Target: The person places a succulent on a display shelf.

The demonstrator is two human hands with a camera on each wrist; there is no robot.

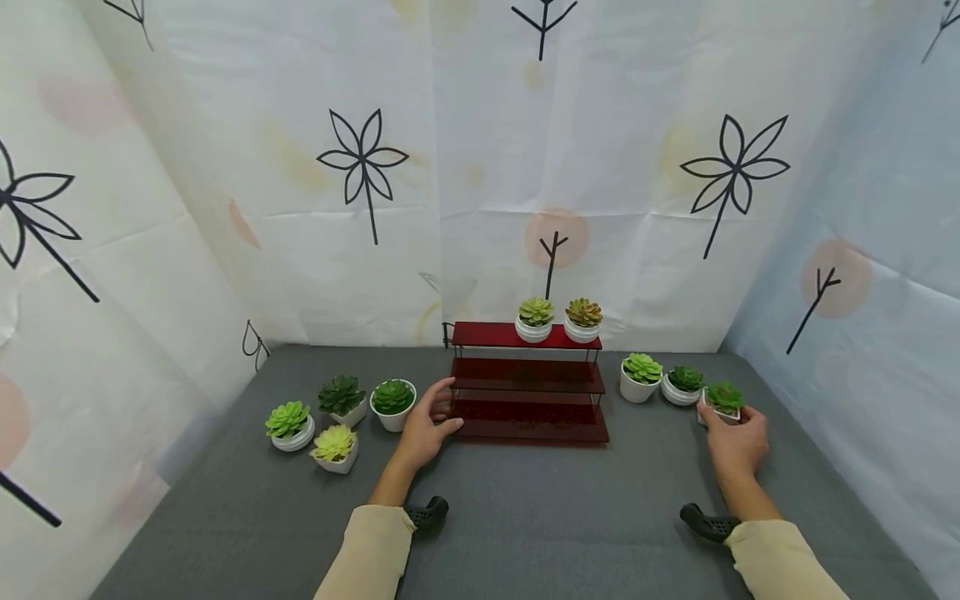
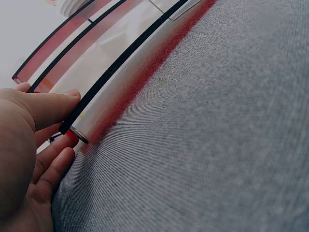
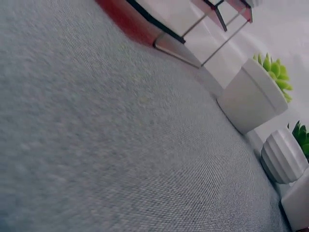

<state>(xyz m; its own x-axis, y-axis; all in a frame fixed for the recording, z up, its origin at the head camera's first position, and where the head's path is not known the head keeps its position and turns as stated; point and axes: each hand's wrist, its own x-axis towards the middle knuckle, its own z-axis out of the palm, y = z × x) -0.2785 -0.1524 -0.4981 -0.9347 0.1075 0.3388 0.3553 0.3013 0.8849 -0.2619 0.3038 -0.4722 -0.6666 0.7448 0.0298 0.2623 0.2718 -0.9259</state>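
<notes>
A three-tier red display shelf (image 1: 528, 375) with dark edges stands at the back of the table. My left hand (image 1: 425, 425) holds its left end; in the left wrist view the thumb (image 2: 58, 106) lies against the black edge, with fingers underneath. Two potted succulents, one green (image 1: 536, 313) and one brownish (image 1: 582, 315), stand on the top tier. At the right, my right hand (image 1: 737, 442) grips a small green succulent in a white pot (image 1: 723, 400), thumb and fingers around the pot. The right wrist view shows only part of that pot (image 3: 298, 200), and not the hand.
Beside the held pot stand a dark green succulent (image 1: 682, 385) and a light green one (image 1: 641, 377). Several more potted succulents, including one in a round pot (image 1: 393, 404), are grouped left of the shelf on the grey tabletop (image 1: 540, 517). Patterned cloth walls (image 1: 480, 167) enclose the table.
</notes>
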